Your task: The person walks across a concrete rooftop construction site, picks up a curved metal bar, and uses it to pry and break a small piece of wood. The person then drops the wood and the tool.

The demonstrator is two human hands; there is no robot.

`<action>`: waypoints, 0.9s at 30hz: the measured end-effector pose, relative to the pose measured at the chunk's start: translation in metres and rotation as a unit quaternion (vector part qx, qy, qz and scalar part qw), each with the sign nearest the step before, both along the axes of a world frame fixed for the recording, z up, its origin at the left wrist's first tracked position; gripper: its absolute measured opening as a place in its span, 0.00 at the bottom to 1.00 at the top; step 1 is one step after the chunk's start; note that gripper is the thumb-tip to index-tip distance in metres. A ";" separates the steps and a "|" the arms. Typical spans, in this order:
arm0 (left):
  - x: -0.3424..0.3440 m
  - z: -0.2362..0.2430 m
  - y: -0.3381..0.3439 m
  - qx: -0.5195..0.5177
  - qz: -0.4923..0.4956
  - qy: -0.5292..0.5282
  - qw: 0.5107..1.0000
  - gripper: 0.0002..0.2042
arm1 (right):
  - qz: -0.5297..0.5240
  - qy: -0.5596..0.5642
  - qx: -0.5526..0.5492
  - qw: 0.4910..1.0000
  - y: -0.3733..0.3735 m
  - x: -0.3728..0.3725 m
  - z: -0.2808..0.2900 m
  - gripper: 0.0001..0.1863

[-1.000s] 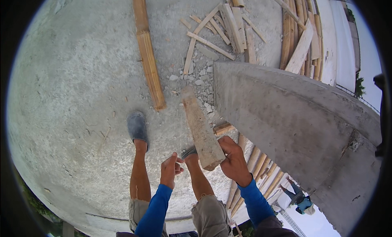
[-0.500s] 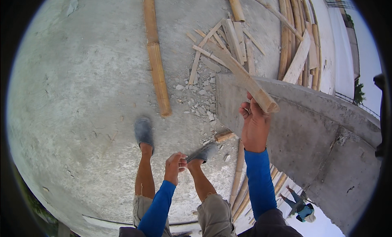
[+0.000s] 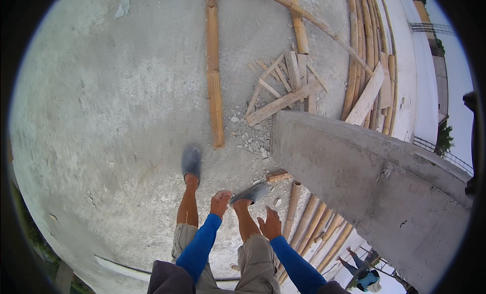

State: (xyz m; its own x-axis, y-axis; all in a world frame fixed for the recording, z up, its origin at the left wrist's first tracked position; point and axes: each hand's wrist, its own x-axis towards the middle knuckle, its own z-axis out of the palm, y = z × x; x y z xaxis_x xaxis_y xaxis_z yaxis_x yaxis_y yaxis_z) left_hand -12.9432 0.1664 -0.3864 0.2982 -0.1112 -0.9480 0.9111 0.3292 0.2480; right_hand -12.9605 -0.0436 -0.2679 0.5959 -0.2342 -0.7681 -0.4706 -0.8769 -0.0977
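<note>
1. Our right hand (image 3: 271, 223) has its thumb and fingers spread wide, above the floor beside our right knee.
2. Our left hand (image 3: 220, 203) has its fingers loosely bent and close together; we cannot tell whether the thumb meets them. In view it is just left of our right clog (image 3: 251, 192).
3. Ahead of that clog we see a short wood block (image 3: 278, 176) near the concrete wall (image 3: 334, 152).
4. Farther ahead, the flat wooden piece (image 3: 286, 102) lies slantwise across the scrap strips (image 3: 295, 71), its nearer end beside the rubble (image 3: 250, 142).
5. A long bamboo pole (image 3: 213, 91) lies ahead of our left clog (image 3: 191, 161); more bamboo (image 3: 367, 46) lines the far right.
6. At lower right we see another person (image 3: 365, 276), well apart.
</note>
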 end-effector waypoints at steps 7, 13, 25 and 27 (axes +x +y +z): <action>-0.047 0.052 0.041 0.035 -0.085 -0.125 0.988 0.13 | -0.093 0.241 0.088 0.962 0.002 -0.128 0.143 0.46; -0.002 0.134 0.110 0.007 -0.078 -0.091 0.993 0.16 | 0.001 0.093 0.172 0.981 0.034 -0.088 0.153 0.22; -0.023 0.095 0.086 -0.050 -0.060 0.080 0.994 0.17 | -0.083 -0.022 0.252 0.964 0.114 0.105 -0.066 0.23; -0.021 0.070 0.073 -0.004 -0.044 0.069 0.997 0.16 | -0.021 0.007 0.202 0.979 0.110 0.138 -0.131 0.26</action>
State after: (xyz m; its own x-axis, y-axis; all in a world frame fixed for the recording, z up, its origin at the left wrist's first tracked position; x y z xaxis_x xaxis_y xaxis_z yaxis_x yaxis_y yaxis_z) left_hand -12.9642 0.2396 -0.3163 0.1540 -0.1397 -0.9781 0.9618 0.2480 0.1160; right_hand -12.8229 0.0669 -0.3988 0.5804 0.0662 -0.8117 -0.5094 -0.7481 -0.4253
